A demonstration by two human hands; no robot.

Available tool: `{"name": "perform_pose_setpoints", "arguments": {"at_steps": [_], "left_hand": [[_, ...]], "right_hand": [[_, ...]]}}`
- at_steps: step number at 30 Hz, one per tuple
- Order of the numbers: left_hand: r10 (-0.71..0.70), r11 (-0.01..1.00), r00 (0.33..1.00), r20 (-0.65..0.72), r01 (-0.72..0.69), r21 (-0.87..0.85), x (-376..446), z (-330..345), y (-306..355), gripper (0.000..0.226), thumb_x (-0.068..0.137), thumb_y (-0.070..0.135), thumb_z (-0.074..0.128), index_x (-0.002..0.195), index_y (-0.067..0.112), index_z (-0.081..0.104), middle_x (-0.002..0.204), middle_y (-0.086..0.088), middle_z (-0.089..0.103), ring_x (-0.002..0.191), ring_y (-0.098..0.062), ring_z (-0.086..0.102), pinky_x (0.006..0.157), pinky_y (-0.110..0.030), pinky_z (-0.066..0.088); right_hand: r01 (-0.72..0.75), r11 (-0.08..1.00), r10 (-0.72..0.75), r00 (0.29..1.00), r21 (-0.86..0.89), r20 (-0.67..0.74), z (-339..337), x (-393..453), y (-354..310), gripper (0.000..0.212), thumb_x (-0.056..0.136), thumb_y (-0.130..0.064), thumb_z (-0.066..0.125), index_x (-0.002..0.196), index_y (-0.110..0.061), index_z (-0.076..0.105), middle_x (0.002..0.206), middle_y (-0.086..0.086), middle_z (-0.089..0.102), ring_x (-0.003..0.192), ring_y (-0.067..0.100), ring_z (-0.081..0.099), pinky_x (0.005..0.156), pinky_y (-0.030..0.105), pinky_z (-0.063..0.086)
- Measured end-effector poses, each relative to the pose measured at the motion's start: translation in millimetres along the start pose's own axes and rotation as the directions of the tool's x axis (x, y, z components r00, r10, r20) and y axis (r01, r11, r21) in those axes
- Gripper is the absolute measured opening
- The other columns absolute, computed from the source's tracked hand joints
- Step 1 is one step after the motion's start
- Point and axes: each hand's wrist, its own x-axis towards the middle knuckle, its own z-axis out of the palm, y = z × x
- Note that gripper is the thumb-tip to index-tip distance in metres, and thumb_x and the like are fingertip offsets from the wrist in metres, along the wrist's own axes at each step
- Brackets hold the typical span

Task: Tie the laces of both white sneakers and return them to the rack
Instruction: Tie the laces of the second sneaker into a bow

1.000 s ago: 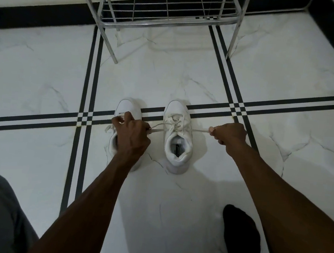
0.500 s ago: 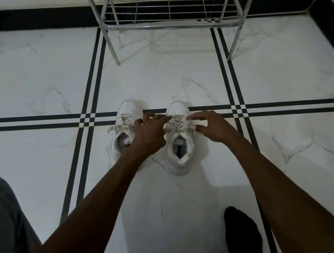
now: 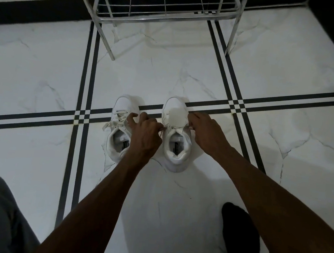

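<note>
Currently right white leather sneaker [image 3: 176,139] on marble floor [image 3: 44,72], toe at 12 o'clock toward chrome wire rack [image 3: 166,8]; left hand [image 3: 144,133] at 9, right hand [image 3: 207,130] at 3, each pinching its lace [image 3: 165,128], equally near

We see a dim, flat-lit scene with greyish whites. Soft shadows fall from the forearms onto the floor [image 3: 172,219] towards us. The rack [image 3: 166,4] bows at the top edge from wide-angle distortion. A smooth, featureless patch blurs one sneaker's [image 3: 176,115] laces.
</note>
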Motion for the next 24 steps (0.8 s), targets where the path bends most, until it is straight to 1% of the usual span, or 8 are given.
{"name": "perform_pose_setpoints", "arguments": {"at_steps": [5,9,11,13,15,16,20,24], "left_hand": [[-0.038,0.997,0.999,0.029,0.040,-0.062,0.7,-0.3,1.1,0.032,0.074,0.009,0.064,0.096,0.025,0.082,0.082,-0.001,0.075,0.107,-0.030,0.055,0.101,-0.050,0.029],[-0.059,0.984,0.994,0.087,0.072,-0.160,3.9,-3.3,0.0,0.026,0.085,0.010,0.063,0.099,0.021,0.082,0.087,-0.008,0.075,0.110,-0.034,0.055,0.095,-0.045,0.037],[-0.055,0.970,0.996,0.075,0.071,-0.232,6.0,-3.1,-4.6,0.021,0.090,0.011,0.064,0.101,0.017,0.080,0.092,-0.010,0.076,0.111,-0.036,0.055,0.092,-0.045,0.040],[-0.027,0.954,1.000,-0.001,0.026,-0.297,6.9,-6.7,-13.1,0.021,0.090,0.016,0.071,0.110,0.016,0.077,0.106,-0.009,0.077,0.112,-0.037,0.056,0.089,-0.046,0.045],[-0.025,0.946,0.996,-0.081,-0.002,-0.323,9.0,-12.2,-23.1,0.032,0.088,0.015,0.074,0.120,0.015,0.073,0.118,-0.010,0.073,0.116,-0.037,0.054,0.093,-0.048,0.047],[-0.058,0.938,0.991,-0.123,0.012,-0.345,9.5,-15.9,-28.7,0.036,0.088,0.014,0.073,0.123,0.014,0.071,0.123,-0.011,0.071,0.119,-0.037,0.053,0.097,-0.049,0.046],[-0.312,0.880,0.932,-0.182,0.212,-0.426,8.6,-25.9,-65.2,0.047,0.092,0.031,0.068,0.136,0.016,0.061,0.137,-0.010,0.061,0.130,-0.035,0.046,0.105,-0.044,0.038],[-0.552,0.741,0.834,-0.014,0.483,-0.467,-10.4,-25.1,-97.8,0.068,0.094,0.064,0.053,0.140,0.015,0.055,0.144,-0.014,0.056,0.138,-0.036,0.044,0.113,-0.050,0.034]], "right_hand": [[-0.058,0.997,0.058,0.998,0.056,-0.001,3.8,-4.9,-1.4,0.019,0.089,0.004,0.050,0.103,-0.004,0.060,0.106,0.015,0.063,0.102,0.033,0.057,0.071,0.044,0.047],[-0.244,0.953,0.215,0.962,0.178,0.170,-2.0,5.7,-4.6,0.004,0.094,-0.002,0.055,0.094,-0.005,0.057,0.104,0.017,0.065,0.095,0.033,0.062,0.072,0.041,0.048],[-0.388,0.882,0.291,0.895,0.269,0.339,-11.5,9.7,-1.5,0.013,0.100,-0.021,0.058,0.103,-0.009,0.056,0.110,0.016,0.067,0.099,0.029,0.063,0.078,0.039,0.051],[-0.608,0.675,0.311,0.747,0.417,0.587,-23.1,8.2,0.9,0.045,0.095,-0.049,0.063,0.122,-0.016,0.048,0.118,0.009,0.064,0.106,0.028,0.066,0.083,0.044,0.060],[-0.747,0.471,0.221,0.614,0.469,0.758,-31.1,3.4,2.9,0.068,0.082,-0.055,0.074,0.133,-0.025,0.041,0.124,0.008,0.063,0.110,0.029,0.069,0.082,0.051,0.063],[-0.749,0.460,0.167,0.601,0.477,0.782,-31.5,1.5,2.7,0.074,0.078,-0.052,0.081,0.134,-0.025,0.042,0.126,0.008,0.064,0.111,0.029,0.070,0.081,0.052,0.064],[-0.667,0.539,0.175,0.686,0.514,0.706,-15.9,6.7,-9.0,0.067,0.076,-0.025,0.088,0.133,-0.019,0.053,0.119,0.011,0.070,0.098,0.028,0.076,0.077,0.050,0.065],[-0.633,0.595,0.245,0.730,0.495,0.638,-3.3,18.1,-23.8,0.059,0.073,-0.028,0.080,0.126,-0.019,0.057,0.110,0.012,0.072,0.087,0.028,0.077,0.070,0.047,0.066]]}}
